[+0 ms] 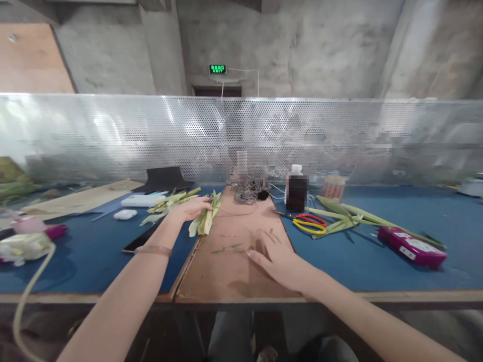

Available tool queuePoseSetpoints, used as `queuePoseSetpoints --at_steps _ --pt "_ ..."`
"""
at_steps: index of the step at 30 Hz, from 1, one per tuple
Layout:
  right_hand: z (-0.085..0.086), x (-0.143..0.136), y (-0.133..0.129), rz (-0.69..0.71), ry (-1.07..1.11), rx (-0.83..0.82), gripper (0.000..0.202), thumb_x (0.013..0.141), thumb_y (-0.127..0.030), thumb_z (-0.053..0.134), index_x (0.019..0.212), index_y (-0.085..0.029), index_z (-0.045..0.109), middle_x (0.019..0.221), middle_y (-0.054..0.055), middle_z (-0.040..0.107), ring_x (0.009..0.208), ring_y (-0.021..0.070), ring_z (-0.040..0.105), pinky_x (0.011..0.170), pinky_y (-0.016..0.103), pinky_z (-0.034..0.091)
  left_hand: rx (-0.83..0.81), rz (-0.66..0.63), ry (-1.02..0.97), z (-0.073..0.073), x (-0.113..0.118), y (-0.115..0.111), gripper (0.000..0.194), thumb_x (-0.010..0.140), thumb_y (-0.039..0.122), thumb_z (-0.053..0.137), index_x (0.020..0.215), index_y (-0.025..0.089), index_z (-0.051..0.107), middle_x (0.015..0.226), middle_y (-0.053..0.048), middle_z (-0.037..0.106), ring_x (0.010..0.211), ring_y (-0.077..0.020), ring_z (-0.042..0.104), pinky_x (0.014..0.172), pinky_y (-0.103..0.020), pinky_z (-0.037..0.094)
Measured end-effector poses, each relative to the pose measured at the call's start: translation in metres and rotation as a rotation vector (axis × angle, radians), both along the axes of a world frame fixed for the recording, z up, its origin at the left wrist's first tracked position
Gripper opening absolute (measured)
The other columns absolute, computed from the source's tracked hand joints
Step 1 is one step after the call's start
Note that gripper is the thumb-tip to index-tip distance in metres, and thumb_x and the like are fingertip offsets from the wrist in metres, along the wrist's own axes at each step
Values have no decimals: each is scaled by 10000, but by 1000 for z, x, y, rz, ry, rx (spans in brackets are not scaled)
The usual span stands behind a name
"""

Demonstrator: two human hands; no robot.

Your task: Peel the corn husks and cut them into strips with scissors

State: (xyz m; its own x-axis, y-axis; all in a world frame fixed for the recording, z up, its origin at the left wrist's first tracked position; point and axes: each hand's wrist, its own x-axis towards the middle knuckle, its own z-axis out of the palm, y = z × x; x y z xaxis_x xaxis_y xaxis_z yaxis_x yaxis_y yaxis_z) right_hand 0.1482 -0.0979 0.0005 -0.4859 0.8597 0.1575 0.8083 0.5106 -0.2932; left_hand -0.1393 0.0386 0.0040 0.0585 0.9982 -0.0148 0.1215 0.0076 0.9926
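Note:
My left hand [190, 207] is closed around a bunch of pale green corn husks [204, 220], held at the left edge of the brown board [211, 281]. More husk strips [171, 201] lie behind that wrist. My right hand [277, 259] rests palm down on the board with its fingers spread, holding nothing. Small green scraps [218, 250] are scattered just left of its thumb. Beyond the right fingers lie scissors [309, 226] with red and yellow handles. A tangle of grey cord [249, 190] sits at the board's far end.
Right of the board stand a dark-labelled bottle [297, 188] and a small tub [334, 187], near long husks [339, 223] and a magenta device [411, 246]. A black phone [138, 242] and white case [125, 214] lie left. A perforated metal screen [151, 130] closes off the back.

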Motion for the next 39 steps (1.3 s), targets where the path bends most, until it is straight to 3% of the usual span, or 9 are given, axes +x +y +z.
queuePoseSetpoints --at_steps 3,5,12,15,21,27,30,34,39 --pt "-6 -2 2 -172 -40 60 743 821 -540 330 1284 41 334 1328 275 322 1259 373 217 1003 495 186 -14 -29 -19 0 5 -1 464 530 51 581 973 190 578 840 -58 650 829 -195 605 730 -288 454" --pt "-12 -6 -2 -169 -53 70 765 812 -546 352 1285 55 328 1332 279 310 1259 387 201 1014 506 143 -38 -63 -41 -1 8 -2 519 556 53 568 1057 183 535 814 -56 655 777 -190 619 718 -299 457" --pt "3 -46 -48 380 205 -216 794 785 -644 272 1374 -117 190 1419 119 220 1299 255 170 1026 390 236 -104 -83 -140 -2 10 -2 498 716 76 519 1186 207 415 874 -60 638 715 -176 613 671 -341 475" --pt "6 -59 -38 316 234 -164 815 783 -646 267 1374 -92 179 1435 120 158 1314 272 71 1051 422 139 -131 -46 -177 -1 10 0 322 809 218 506 1124 160 472 1027 -78 570 837 -174 578 716 -362 480" --pt "-16 -82 -1 -10 145 -87 827 813 -607 233 1334 35 229 1388 250 207 1287 377 88 1018 505 116 -220 27 -243 3 7 8 320 826 292 487 1112 148 485 1104 -86 525 923 -192 546 767 -396 468" --pt "-22 -103 -12 285 152 33 651 842 -531 289 1234 -28 418 1294 217 401 1246 328 266 1006 460 203 -215 54 -256 6 -6 10 310 829 299 481 1101 151 494 1099 -84 528 918 -188 546 762 -390 470" --pt "-17 -109 3 209 168 144 593 844 -499 337 1253 -73 386 1328 201 358 1260 310 240 993 495 200 -202 31 -238 6 -7 8 295 830 290 480 1089 151 503 1096 -86 530 911 -182 548 763 -380 471" --pt "-16 -114 23 184 63 95 527 867 -423 332 1170 -13 466 1253 258 423 1199 352 331 925 538 281 -180 -1 -221 5 -3 7 302 828 292 484 1091 146 500 1089 -86 533 906 -183 550 756 -380 473" --pt "-39 -124 -19 364 20 252 319 855 -195 394 1096 -53 548 1157 169 543 1098 238 472 970 391 338 -164 -20 -225 4 -4 8 301 827 290 486 1089 143 500 1079 -84 536 897 -180 553 747 -376 477"
